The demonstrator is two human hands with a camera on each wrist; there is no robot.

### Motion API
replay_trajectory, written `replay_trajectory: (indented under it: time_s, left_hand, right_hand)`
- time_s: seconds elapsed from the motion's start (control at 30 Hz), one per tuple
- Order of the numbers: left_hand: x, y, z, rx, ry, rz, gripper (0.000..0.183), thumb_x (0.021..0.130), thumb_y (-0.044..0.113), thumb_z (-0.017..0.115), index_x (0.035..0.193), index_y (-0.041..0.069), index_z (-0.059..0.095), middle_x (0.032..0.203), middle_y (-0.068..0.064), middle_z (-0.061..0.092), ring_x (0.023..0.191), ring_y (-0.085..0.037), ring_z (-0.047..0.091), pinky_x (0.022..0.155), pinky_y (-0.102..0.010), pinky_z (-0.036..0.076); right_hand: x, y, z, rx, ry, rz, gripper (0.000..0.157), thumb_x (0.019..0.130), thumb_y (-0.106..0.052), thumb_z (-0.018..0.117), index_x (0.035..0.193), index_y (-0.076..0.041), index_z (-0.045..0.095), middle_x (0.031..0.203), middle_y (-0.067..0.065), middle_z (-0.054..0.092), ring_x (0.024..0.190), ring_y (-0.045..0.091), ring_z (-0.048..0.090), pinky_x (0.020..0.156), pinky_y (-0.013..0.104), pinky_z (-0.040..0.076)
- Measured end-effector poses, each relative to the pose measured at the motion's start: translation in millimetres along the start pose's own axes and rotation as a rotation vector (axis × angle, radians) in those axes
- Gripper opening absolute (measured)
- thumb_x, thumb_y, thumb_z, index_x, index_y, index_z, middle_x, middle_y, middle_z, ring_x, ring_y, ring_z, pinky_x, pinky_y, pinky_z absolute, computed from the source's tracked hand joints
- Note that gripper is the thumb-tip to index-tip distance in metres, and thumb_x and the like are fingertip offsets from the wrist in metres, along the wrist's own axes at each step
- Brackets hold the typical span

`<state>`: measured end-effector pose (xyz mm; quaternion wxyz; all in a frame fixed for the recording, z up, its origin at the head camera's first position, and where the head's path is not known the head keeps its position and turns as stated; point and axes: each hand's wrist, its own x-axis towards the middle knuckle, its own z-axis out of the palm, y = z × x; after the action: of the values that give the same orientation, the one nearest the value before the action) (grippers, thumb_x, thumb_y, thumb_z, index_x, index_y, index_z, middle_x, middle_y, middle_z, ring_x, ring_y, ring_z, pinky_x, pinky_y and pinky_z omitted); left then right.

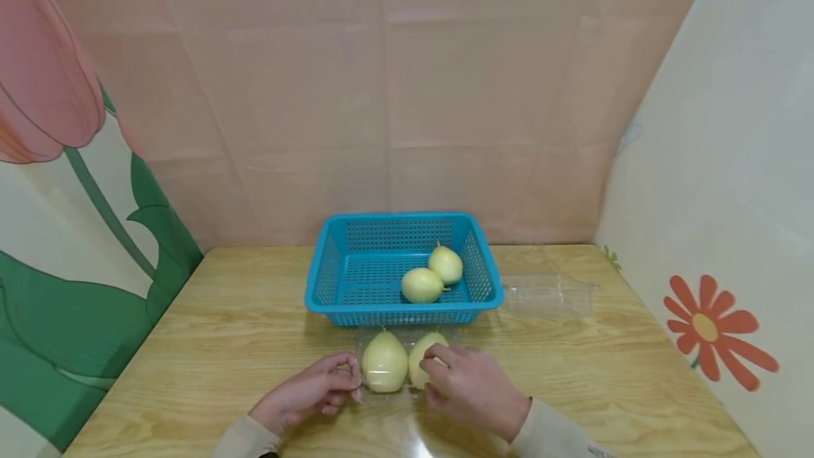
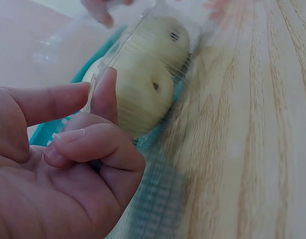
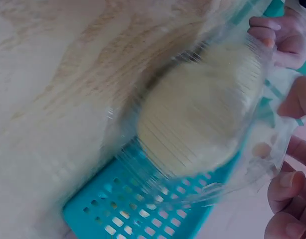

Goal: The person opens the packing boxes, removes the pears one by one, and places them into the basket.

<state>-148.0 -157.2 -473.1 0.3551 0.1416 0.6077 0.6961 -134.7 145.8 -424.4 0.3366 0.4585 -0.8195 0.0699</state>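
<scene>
A clear plastic clamshell box lies on the table in front of the basket, with two pale yellow-green pears in it, a left pear and a right pear. At the box's left end, my left hand pinches the plastic edge between thumb and index finger, the other fingers curled in. My right hand is over the right end, partly covering the right pear. In the right wrist view, its fingers pinch the clear plastic at the box's edge.
A blue plastic basket stands behind the box, holding two more pears, a front pear and a back pear. To its right lies another clear plastic box. Walls enclose the wooden table at the back and sides.
</scene>
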Motion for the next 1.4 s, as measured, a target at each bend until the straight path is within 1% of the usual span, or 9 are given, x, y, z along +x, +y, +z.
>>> replay_trajectory:
  time_s: [0.13,0.27,0.4,0.63,0.83,1.03,1.23,1.3,1.4]
  left_hand:
    - [0.4,-0.2,0.6,0.010,0.003,-0.001,0.004,0.099,0.009,0.053,0.098,0.013,0.051,0.087,0.001,0.066,0.055,-0.005,0.035,0.051,-0.018,0.031]
    - [0.1,0.2,1.6,0.022,0.014,-0.002,0.005,0.099,0.011,0.054,0.096,0.014,0.052,0.086,0.001,0.066,0.056,-0.005,0.036,0.052,-0.019,0.032]
    - [0.3,0.2,2.9,0.030,0.033,-0.012,0.003,0.097,0.011,0.055,0.095,0.013,0.054,0.085,0.002,0.066,0.055,-0.005,0.038,0.053,-0.019,0.034]
    - [-0.5,-0.3,6.0,0.029,0.047,-0.035,0.005,0.094,0.009,0.055,0.091,0.012,0.054,0.082,0.001,0.065,0.055,-0.006,0.039,0.052,-0.019,0.036]
    - [-1.0,0.7,5.2,0.063,0.052,-0.053,0.007,0.096,0.015,0.056,0.093,0.009,0.056,0.081,0.001,0.065,0.056,-0.007,0.040,0.051,-0.020,0.036]
    - [2.8,2.8,3.6,0.117,0.087,-0.026,0.022,0.102,0.025,0.052,0.095,0.006,0.060,0.079,0.001,0.064,0.057,-0.006,0.043,0.049,-0.019,0.036]
    - [8.0,3.2,5.6,0.107,0.179,-0.011,0.022,0.102,0.023,0.053,0.092,0.005,0.059,0.077,0.000,0.063,0.056,-0.006,0.043,0.048,-0.019,0.036]
    - [9.6,3.1,6.2,0.105,0.208,-0.011,0.021,0.101,0.023,0.054,0.092,0.005,0.058,0.077,0.000,0.061,0.056,-0.006,0.043,0.048,-0.019,0.037]
    - [11.7,2.3,6.2,0.106,0.251,-0.006,0.018,0.100,0.022,0.056,0.095,0.004,0.058,0.078,0.000,0.059,0.058,-0.007,0.043,0.049,-0.018,0.037]
  right_hand:
    - [8.0,6.5,-7.5,0.019,0.032,0.032,0.029,0.063,-0.019,0.079,0.090,-0.014,0.071,0.089,-0.005,0.067,0.067,0.008,0.064,0.054,0.022,0.051]
    - [13.8,13.9,-15.2,0.023,0.028,0.056,0.028,0.066,-0.020,0.079,0.092,-0.014,0.070,0.091,-0.005,0.065,0.072,0.009,0.065,0.056,0.023,0.052]
    - [14.1,20.3,-21.6,0.038,0.014,0.085,0.028,0.069,-0.020,0.080,0.095,-0.015,0.069,0.095,-0.005,0.062,0.066,0.007,0.061,0.051,0.018,0.047]
    - [12.2,36.5,-31.1,0.028,0.000,0.196,0.033,0.071,-0.016,0.082,0.101,-0.013,0.068,0.098,-0.002,0.059,0.054,0.003,0.047,0.042,0.010,0.026]
    - [11.7,44.3,-38.2,0.018,-0.039,0.343,0.029,0.077,-0.018,0.080,0.103,-0.010,0.069,0.092,-0.001,0.058,0.054,-0.001,0.041,0.041,0.011,0.026]
    - [9.9,43.0,-41.9,0.135,-0.068,0.555,0.026,0.080,-0.023,0.082,0.086,-0.015,0.058,0.068,-0.010,0.058,0.050,-0.005,0.039,0.041,0.016,0.030]
    - [5.7,40.1,-38.7,0.263,-0.078,0.592,0.047,0.085,-0.029,0.079,0.053,-0.028,0.045,0.048,-0.021,0.035,0.045,-0.008,0.029,0.040,0.017,0.027]
    - [4.7,38.2,-37.9,0.334,-0.108,0.601,0.045,0.088,-0.032,0.077,0.051,-0.029,0.051,0.048,-0.023,0.039,0.045,-0.009,0.032,0.041,0.016,0.031]
    - [3.7,34.9,-37.1,0.400,-0.193,0.629,0.031,0.091,-0.038,0.072,0.063,-0.027,0.068,0.056,-0.022,0.053,0.048,-0.006,0.039,0.045,0.018,0.037]
